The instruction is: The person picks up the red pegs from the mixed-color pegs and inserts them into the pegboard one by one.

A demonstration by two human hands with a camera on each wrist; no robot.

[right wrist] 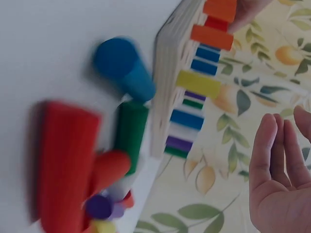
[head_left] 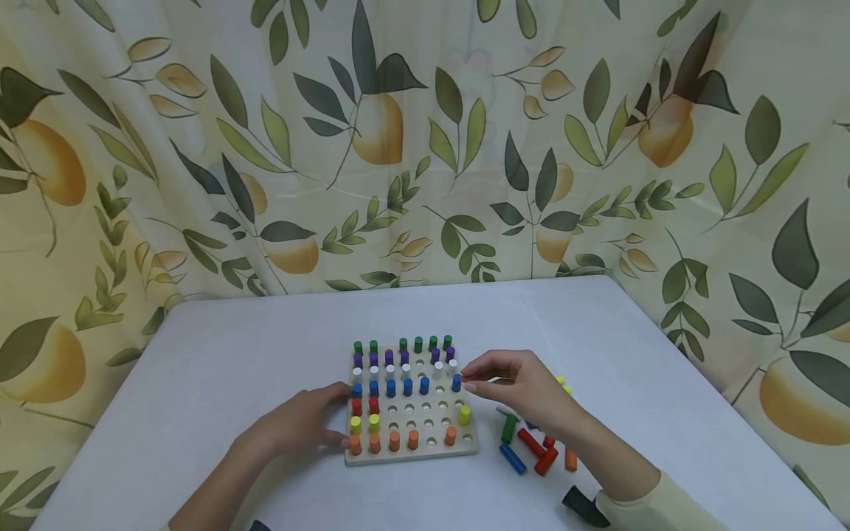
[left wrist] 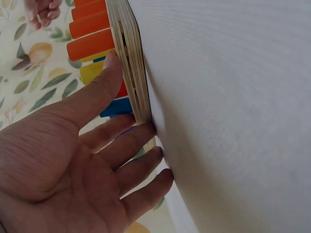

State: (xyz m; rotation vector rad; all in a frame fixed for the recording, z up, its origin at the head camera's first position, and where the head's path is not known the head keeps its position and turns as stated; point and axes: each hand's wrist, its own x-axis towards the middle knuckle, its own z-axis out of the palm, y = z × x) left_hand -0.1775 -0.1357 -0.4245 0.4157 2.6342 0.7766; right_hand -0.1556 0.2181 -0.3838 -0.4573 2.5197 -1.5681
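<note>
A pale wooden pegboard (head_left: pixel 412 458) carries rows of green, purple, white, blue, red, yellow and orange pegs, with several bare holes among them. My left hand (head_left: pixel 292 424) steadies the board's left side. In the left wrist view, its thumb lies beside an orange peg (left wrist: pixel 90 44) and its loosely extended fingers touch the layered edge. At the board's right side, my right hand (head_left: pixel 514 380) is close to the last blue peg (head_left: pixel 456 383). The right wrist view shows that hand's fingers (right wrist: pixel 263 145) nearly straight, apart from the pegs and holding nothing.
Loose pegs lie right of the board, partly beneath my right forearm: a blue peg (head_left: pixel 513 458), a green peg (head_left: pixel 508 428), red pegs (head_left: pixel 531 442) and an orange peg (head_left: pixel 571 459). A white cloth (head_left: pixel 265 332) covers the table, and a leaf-and-fruit curtain (head_left: pixel 425 147) hangs behind.
</note>
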